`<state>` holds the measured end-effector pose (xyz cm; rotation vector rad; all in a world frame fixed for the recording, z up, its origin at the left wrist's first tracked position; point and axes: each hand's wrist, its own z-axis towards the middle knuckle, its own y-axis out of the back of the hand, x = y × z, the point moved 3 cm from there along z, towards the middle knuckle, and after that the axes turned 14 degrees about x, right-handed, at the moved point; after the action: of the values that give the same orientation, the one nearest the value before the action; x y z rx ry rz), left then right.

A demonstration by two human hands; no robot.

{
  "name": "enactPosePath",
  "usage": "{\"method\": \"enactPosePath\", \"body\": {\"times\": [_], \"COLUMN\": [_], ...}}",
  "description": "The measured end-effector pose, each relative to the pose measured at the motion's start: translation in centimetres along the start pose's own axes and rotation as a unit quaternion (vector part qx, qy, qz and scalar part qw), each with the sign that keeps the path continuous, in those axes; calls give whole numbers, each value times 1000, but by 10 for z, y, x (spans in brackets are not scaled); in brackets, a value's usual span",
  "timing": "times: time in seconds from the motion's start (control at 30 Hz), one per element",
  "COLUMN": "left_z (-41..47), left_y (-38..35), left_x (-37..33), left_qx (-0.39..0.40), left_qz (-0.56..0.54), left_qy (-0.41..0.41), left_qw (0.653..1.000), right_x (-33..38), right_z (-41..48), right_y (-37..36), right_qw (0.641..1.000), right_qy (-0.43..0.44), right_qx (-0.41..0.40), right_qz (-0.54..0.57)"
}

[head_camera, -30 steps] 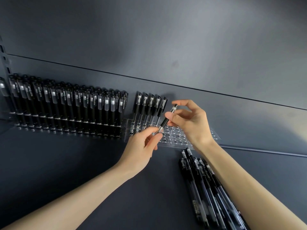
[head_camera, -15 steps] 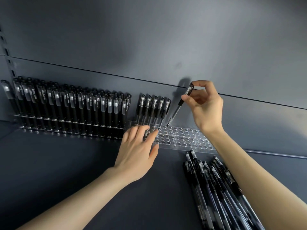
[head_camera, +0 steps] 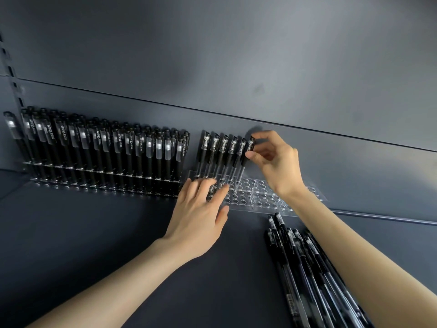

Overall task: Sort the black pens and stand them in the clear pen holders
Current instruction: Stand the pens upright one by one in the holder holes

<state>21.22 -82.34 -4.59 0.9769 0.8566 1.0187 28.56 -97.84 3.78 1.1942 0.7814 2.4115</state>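
My right hand (head_camera: pixel 274 159) pinches the cap end of a black pen (head_camera: pixel 246 157) that stands in the back row of a clear pen holder (head_camera: pixel 264 195), right of several pens standing there (head_camera: pixel 220 152). With straight fingers, my left hand (head_camera: pixel 201 207) presses flat on the holder's left part. A second clear holder (head_camera: pixel 106 183) to the left is packed with upright black pens (head_camera: pixel 101 145). Loose black pens (head_camera: pixel 305 268) lie in a pile on the shelf at the lower right, partly under my right forearm.
All this sits on a dark grey shelf (head_camera: pixel 94 245) with a dark back panel (head_camera: pixel 212 67) close behind the holders. A slotted upright (head_camera: pixel 9 67) runs up the far left edge. The right half of the near holder shows open holes.
My right hand brought the pen down from a tilted pose and stood it upright in the holder beside the others. My left hand stayed pressed on the holder.
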Motion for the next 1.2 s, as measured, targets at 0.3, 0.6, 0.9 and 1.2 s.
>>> {"method": "enactPosePath", "body": {"times": [0.3,0.6,0.9,1.2], "left_z": [-1,-6,-29,-35], "left_y": [1,11,4,2], "left_x": [-2,-22,-111,-154], "left_qx": [-1,42,174,191], "left_qz": [6,44,-46,-187], "left_qy": [-1,-21,47,231], "left_qw": [1000,998,983,936], "right_x": [0,2,-33,-62], "right_z": [-4,-32,-111,-173], "right_y": [1,15,57,67], "right_qw": [999,999,984,916], "right_qy": [-12,-18,-45,-66], "right_qx": [7,7,137,347], "right_qz": [-38,-50,-106,-189]}}
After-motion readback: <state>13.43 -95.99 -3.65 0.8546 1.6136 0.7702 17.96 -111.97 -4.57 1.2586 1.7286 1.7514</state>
